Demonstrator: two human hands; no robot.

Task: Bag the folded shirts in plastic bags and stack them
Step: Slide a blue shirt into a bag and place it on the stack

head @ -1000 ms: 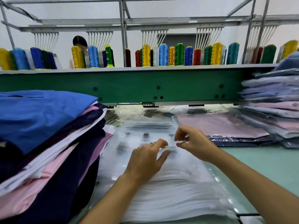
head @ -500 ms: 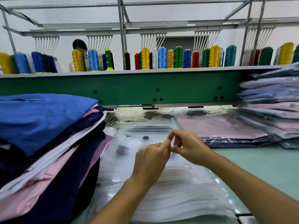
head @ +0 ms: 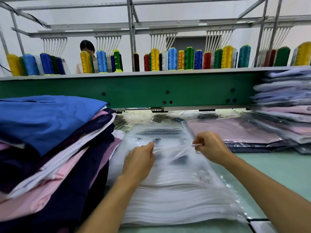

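Pinching the top plastic bag [head: 170, 145] on the stack of bags [head: 176, 199], the left hand [head: 139, 160] and right hand [head: 210, 147] each grip its film, held apart. Folded shirts [head: 50, 132] pile up just left of the stack; bagged shirts [head: 284, 111] sit stacked at the right on the table [head: 277, 167].

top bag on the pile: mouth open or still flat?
Being opened: the right hand lifts one film layer off the bag pile; the left hand pins the other.
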